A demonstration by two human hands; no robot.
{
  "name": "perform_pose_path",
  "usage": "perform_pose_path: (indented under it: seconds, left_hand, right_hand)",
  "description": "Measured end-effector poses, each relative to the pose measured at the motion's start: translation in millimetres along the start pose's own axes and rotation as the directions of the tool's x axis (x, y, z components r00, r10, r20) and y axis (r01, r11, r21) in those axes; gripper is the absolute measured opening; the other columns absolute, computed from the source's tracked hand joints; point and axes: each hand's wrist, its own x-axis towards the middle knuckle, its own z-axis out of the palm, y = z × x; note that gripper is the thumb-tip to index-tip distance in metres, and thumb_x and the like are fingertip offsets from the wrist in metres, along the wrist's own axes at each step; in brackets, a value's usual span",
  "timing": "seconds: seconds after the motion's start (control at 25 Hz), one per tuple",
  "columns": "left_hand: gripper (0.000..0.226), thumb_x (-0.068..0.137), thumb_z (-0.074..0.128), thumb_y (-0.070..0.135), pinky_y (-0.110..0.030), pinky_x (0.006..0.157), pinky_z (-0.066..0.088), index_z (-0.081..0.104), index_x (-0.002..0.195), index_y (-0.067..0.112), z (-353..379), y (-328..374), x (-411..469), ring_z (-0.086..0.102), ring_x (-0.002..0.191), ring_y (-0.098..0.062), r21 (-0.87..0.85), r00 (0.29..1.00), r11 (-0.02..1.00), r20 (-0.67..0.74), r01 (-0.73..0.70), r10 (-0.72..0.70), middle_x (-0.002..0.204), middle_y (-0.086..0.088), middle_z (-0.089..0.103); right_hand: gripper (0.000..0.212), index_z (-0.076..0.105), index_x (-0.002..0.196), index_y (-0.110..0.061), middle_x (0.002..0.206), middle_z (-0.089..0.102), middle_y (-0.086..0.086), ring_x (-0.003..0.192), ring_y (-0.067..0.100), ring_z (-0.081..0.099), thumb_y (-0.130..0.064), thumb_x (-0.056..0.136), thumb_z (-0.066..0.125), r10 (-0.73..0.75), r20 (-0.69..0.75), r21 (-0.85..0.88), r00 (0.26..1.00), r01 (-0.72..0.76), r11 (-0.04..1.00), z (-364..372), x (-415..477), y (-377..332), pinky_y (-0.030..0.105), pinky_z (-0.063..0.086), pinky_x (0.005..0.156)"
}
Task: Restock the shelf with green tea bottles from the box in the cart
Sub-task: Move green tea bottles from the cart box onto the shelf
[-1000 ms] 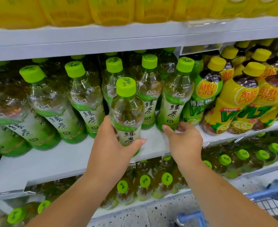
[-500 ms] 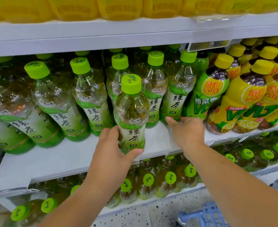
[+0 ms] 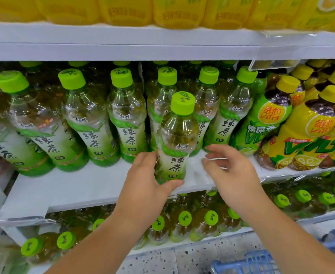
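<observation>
The green tea bottle label reads 绿茶; yellow bottles read VLT.

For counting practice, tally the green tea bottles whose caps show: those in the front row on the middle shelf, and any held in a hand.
front-row bottles on the middle shelf: 6
held bottle in the left hand: 1
Total: 7

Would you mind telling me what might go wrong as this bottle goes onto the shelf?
The left hand grips the green tea bottle low down, so it could tip on release. It stands close to the front row; a push might topple one. The right hand, open beside it, could bump the yellow bottles.
</observation>
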Motion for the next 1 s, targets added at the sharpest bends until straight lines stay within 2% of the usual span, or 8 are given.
perform_pose_path:
  seconds: [0.08, 0.16, 0.28, 0.36, 0.6, 0.68, 0.84, 1.0]
  left_hand:
    - [0.053, 0.074, 0.088, 0.037, 0.002, 0.08, 0.037, 0.063, 0.12, 0.03, -2.1, 2.1, 0.8, 0.05, 0.104, 0.014, -0.021, 1.0, 1.0, 0.007, -0.003, 0.003, 0.11, 0.021, 0.056]
    - [0.051, 0.074, 0.088, 0.035, -0.002, 0.08, 0.041, 0.064, 0.119, 0.034, -8.0, 4.0, -3.4, 0.054, 0.101, 0.009, -0.036, 1.0, 0.999, 0.025, -0.01, 0.011, 0.109, 0.02, 0.059]
    - [0.049, 0.075, 0.087, 0.032, -0.005, 0.082, 0.043, 0.064, 0.118, 0.038, -27.4, 2.6, -19.8, 0.057, 0.101, 0.006, -0.074, 1.0, 0.997, -0.002, 0.005, -0.005, 0.109, 0.02, 0.062]
    - [0.049, 0.075, 0.086, 0.031, -0.007, 0.08, 0.045, 0.063, 0.118, 0.039, -49.7, -7.4, -31.9, 0.058, 0.101, 0.007, -0.104, 0.996, 0.993, -0.064, 0.059, -0.066, 0.109, 0.021, 0.065]
    - [0.061, 0.076, 0.089, 0.024, -0.004, 0.082, 0.045, 0.057, 0.128, 0.032, -120.5, -60.7, -60.4, 0.061, 0.102, 0.011, -0.202, 0.951, 0.965, -0.225, 0.169, -0.214, 0.111, 0.021, 0.069]
    - [0.061, 0.076, 0.088, 0.021, -0.011, 0.088, 0.048, 0.059, 0.13, 0.028, -141.4, -75.8, -65.7, 0.062, 0.106, 0.005, -0.161, 0.94, 0.975, -0.281, 0.155, -0.196, 0.114, 0.018, 0.068]
    - [0.064, 0.074, 0.089, 0.02, -0.016, 0.095, 0.046, 0.062, 0.132, 0.025, -173.9, -97.4, -73.0, 0.055, 0.111, 0.0, -0.067, 0.893, 0.983, -0.412, 0.168, -0.181, 0.115, 0.009, 0.059]
    - [0.06, 0.078, 0.085, 0.027, -0.017, 0.088, 0.047, 0.062, 0.133, 0.032, -182.0, -102.0, -74.4, 0.055, 0.102, 0.001, -0.02, 0.862, 0.972, -0.459, 0.233, -0.216, 0.109, 0.012, 0.06]
  right_hand:
    - [0.046, 0.057, 0.125, -0.051, 0.12, 0.062, -0.031, 0.114, -0.01, 0.057, -0.046, 0.08, 0.068, -0.1, 0.219, 0.144, 0.971, 0.069, 0.987, 11.0, -15.2, -12.8, 0.011, 0.05, 0.084]
    - [0.049, 0.056, 0.128, -0.048, 0.127, 0.063, -0.024, 0.122, -0.002, 0.057, -0.04, 0.083, 0.071, -0.199, 0.289, 0.202, 0.936, 0.144, 0.969, 23.6, -22.1, -22.7, 0.023, 0.05, 0.094]
    - [0.042, 0.064, 0.112, -0.048, 0.11, 0.072, -0.021, 0.103, -0.002, 0.067, -0.021, 0.084, 0.079, -0.284, 0.25, 0.261, 0.925, 0.218, 0.94, 44.6, -28.0, -36.2, 0.013, 0.055, 0.078]
    - [0.044, 0.067, 0.112, -0.046, 0.108, 0.074, -0.02, 0.099, 0.0, 0.07, -0.016, 0.083, 0.08, -0.319, 0.288, 0.296, 0.903, 0.233, 0.927, 69.7, -34.4, -48.1, 0.01, 0.054, 0.074]
    - [0.039, 0.066, 0.114, -0.044, 0.107, 0.073, -0.021, 0.101, 0.001, 0.069, -0.026, 0.083, 0.08, -0.357, 0.345, 0.328, 0.868, 0.245, 0.912, 162.9, -50.5, -85.8, 0.017, 0.056, 0.078]
    - [0.037, 0.067, 0.115, -0.043, 0.109, 0.073, -0.021, 0.104, 0.003, 0.068, -0.028, 0.083, 0.079, -0.367, 0.351, 0.335, 0.862, 0.25, 0.908, 189.1, -56.4, -96.9, 0.024, 0.056, 0.084]
    - [0.034, 0.067, 0.118, -0.039, 0.111, 0.073, -0.019, 0.105, 0.005, 0.068, -0.027, 0.087, 0.076, -0.384, 0.385, 0.357, 0.839, 0.248, 0.901, 229.2, -65.4, -115.3, 0.02, 0.057, 0.083]
    - [0.039, 0.067, 0.119, -0.033, 0.109, 0.073, -0.017, 0.101, 0.003, 0.069, -0.026, 0.083, 0.08, -0.365, 0.364, 0.347, 0.857, 0.239, 0.907, 250.4, -68.9, -125.4, 0.017, 0.055, 0.083]
